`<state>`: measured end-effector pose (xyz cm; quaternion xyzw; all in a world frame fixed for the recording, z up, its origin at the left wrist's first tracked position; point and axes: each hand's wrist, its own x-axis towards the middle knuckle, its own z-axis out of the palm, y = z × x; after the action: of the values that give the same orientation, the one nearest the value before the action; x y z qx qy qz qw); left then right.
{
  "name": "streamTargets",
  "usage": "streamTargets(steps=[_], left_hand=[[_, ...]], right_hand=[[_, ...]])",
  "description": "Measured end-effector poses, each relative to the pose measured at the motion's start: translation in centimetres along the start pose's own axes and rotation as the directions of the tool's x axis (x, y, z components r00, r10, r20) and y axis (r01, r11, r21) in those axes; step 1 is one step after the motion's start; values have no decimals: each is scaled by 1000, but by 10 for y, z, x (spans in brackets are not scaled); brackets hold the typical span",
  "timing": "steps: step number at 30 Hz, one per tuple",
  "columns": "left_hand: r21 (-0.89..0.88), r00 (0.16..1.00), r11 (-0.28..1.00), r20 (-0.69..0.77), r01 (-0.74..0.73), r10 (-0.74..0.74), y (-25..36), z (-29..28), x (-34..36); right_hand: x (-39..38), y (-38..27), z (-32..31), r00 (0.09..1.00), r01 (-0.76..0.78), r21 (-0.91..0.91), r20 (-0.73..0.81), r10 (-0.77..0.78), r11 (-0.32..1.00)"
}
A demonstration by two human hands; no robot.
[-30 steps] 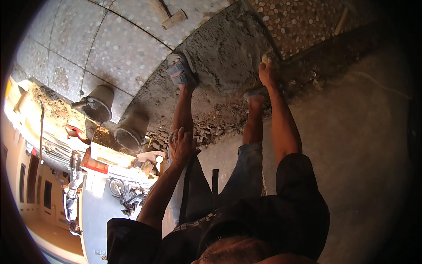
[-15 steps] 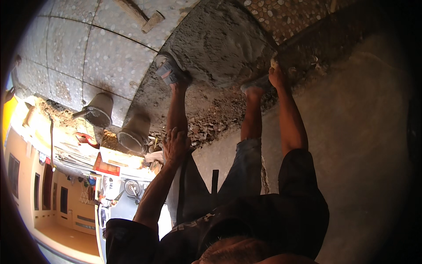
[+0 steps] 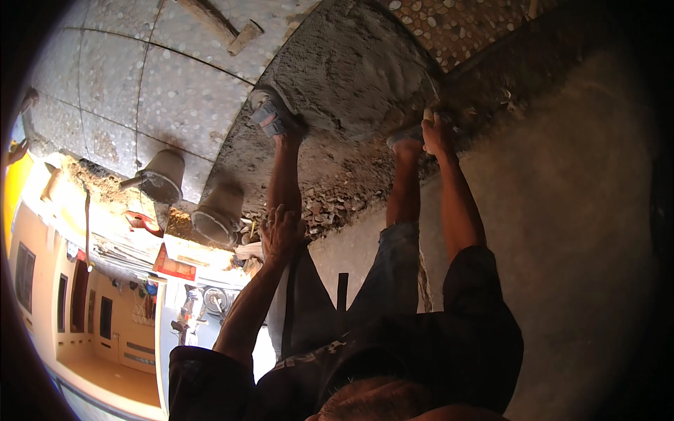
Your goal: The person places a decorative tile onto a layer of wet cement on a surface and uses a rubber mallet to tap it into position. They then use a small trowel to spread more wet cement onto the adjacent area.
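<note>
My left hand (image 3: 283,233) rests over my left leg just below the knee, its fingers apart and holding nothing. Beside my right foot, my right hand (image 3: 437,135) is closed around the pale handle (image 3: 427,116) of a small tool. Its working end cannot be made out against the dark ground. In front of both hands spreads a patch of wet grey mortar (image 3: 351,67), rough in places and smoother in others. My sandalled left foot (image 3: 270,116) stands at its near left edge, and my right foot (image 3: 406,142) at its near right.
Two mortar-stained buckets (image 3: 163,175) (image 3: 216,214) stand at the left. A hammer (image 3: 242,35) with a wooden handle lies on the pebbled tiles (image 3: 175,91). Loose rubble (image 3: 333,207) lies between my legs. A smooth concrete surface (image 3: 554,231) extends right. Another person (image 3: 24,119) shows at the far left.
My right hand has drawn back toward me and slightly left with the tool, from the mortar's right corner to beside my right foot. My left hand stays on the leg.
</note>
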<state>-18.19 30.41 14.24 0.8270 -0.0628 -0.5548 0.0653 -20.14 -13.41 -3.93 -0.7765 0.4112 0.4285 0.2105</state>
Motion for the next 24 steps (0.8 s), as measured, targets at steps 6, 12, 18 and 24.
streamTargets(steps=[6,12,18,24], left_hand=[[-7,1000,1000,1,25,-25,-2,2,-2],[-42,1000,999,-18,-20,20,-3,-3,0],[-83,1000,997,-22,-7,5,-14,-5,-2],[-143,999,989,-36,-35,31,-18,-11,-2]], right_hand=[[-18,-96,-33,992,-80,392,124,33,916],[35,-165,-39,993,90,315,39,-108,945],[76,-247,-36,994,-90,380,92,60,920],[62,-310,-66,988,118,47,92,-122,992]])
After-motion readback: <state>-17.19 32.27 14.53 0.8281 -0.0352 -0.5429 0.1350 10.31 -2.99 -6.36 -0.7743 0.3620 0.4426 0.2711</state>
